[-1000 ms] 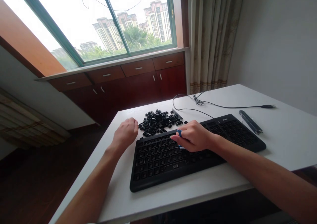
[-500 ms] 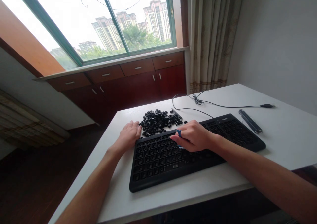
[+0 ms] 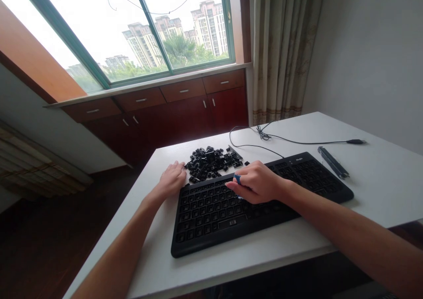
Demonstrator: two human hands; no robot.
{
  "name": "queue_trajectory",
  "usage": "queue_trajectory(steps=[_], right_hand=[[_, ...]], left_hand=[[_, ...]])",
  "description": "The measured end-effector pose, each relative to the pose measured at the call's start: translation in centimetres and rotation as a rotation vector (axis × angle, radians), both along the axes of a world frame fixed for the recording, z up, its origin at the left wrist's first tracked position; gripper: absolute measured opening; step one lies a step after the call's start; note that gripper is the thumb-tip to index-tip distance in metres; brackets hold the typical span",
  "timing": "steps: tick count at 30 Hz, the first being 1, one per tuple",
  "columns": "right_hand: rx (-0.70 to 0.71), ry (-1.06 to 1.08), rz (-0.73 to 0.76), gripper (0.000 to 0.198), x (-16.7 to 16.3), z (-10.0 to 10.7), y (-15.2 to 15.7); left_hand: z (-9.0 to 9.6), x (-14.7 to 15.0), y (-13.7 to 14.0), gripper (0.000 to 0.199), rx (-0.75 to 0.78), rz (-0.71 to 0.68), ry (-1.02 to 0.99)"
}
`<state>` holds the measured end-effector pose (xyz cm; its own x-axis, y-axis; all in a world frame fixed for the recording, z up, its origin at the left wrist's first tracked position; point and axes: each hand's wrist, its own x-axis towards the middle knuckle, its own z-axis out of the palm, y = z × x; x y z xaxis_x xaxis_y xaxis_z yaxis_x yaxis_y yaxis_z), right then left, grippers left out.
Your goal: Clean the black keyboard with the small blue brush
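Observation:
A black keyboard point(image 3: 211, 228) lies at a slant on the white table, its key sockets bare of caps across the visible part. Over its middle, my right hand point(image 3: 257, 182) is closed around a small blue-and-white tool point(image 3: 237, 178). The blue part shows by the thumb and index finger and a white bit shows below the hand; its exact kind is unclear. My left hand point(image 3: 172, 175) rests on the table, fingers extended, beside the keyboard's far left corner. Its fingertips are close to a heap of loose black keycaps point(image 3: 208, 161) behind the keyboard.
The keyboard's cable point(image 3: 304, 141) runs behind it, with a tied bundle and a USB plug point(image 3: 355, 142) at the right. A long dark strip-like piece point(image 3: 333, 162) lies right of the keyboard. The table's point(image 3: 231, 268) front edge is near me. A window and cabinets point(image 3: 158, 118) stand beyond.
The keyboard has slid very slightly left toward me. My right hand has moved slightly left with the tool still in it; my left hand has shifted a little left.

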<state>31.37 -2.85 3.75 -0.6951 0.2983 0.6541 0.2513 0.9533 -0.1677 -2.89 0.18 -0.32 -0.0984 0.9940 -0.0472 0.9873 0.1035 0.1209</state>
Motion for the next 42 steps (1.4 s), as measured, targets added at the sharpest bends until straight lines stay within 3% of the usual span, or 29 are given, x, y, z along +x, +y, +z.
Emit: queue_trajectory(steps=[5, 10, 13, 21, 27, 33, 42], right_hand=[[0.009, -0.011, -0.016, 0.047, 0.0, 0.0, 0.0], [0.009, -0.022, -0.022, 0.048, 0.0, 0.1, -0.1], [0.009, -0.016, -0.024, 0.048, 0.0, 0.2, -0.1], [0.019, 0.016, -0.082, 0.05, -0.2, 0.2, 0.0], [0.016, 0.003, -0.092, 0.048, -0.2, 0.4, -0.2], [0.055, 0.022, -0.121, 0.046, -0.1, 0.4, 0.0], [0.003, 0.072, -0.067, 0.045, 0.1, 0.3, -0.1]], left_hand=[[-0.4, 0.2, -0.2, 0.06, 0.074, -0.051, 0.089], [-0.5, -0.1, -0.6, 0.038, 0.184, -0.347, 0.308], [-0.4, -0.4, -0.9, 0.035, 0.217, -0.441, 0.396], [-0.3, -0.5, -0.9, 0.036, 0.207, -0.479, 0.477], [-0.7, -0.1, -0.7, 0.04, 0.179, -0.26, 0.365], [-0.8, -0.6, -0.8, 0.037, 0.169, -0.384, 0.426], [-0.2, -0.2, -1.0, 0.033, 0.19, -0.426, 0.445]])
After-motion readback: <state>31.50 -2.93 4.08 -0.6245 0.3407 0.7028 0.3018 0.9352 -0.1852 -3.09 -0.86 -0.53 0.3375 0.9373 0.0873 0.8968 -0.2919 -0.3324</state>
